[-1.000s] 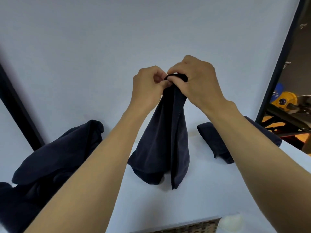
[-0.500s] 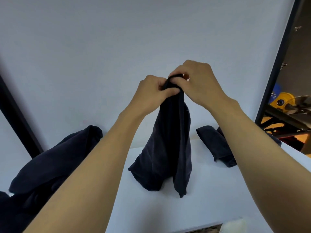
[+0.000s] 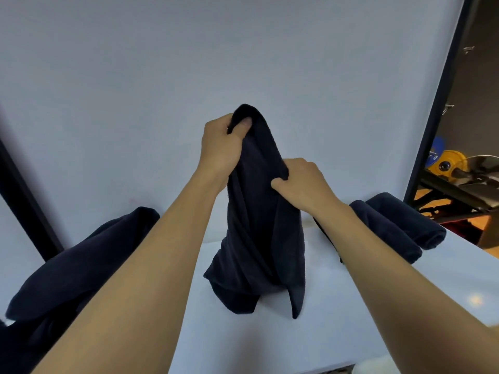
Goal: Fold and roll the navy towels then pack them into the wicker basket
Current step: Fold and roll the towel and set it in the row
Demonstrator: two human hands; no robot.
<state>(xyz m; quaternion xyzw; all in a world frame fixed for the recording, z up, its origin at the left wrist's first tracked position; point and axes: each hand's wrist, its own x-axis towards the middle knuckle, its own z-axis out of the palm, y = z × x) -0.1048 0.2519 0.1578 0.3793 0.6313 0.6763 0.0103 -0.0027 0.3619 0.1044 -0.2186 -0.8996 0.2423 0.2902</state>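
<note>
Two rolled towels [image 3: 388, 233] done, right of right hand [image 3: 302, 182]; it and left hand [image 3: 218, 149] grip hanging towel [image 3: 259, 238]; heap [image 3: 81, 260] leftward unfolded.

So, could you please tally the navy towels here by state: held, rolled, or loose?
held towel: 1
rolled towels: 2
loose heap: 1, towels inside uncountable
Total: 3 towels plus 1 heap
</note>
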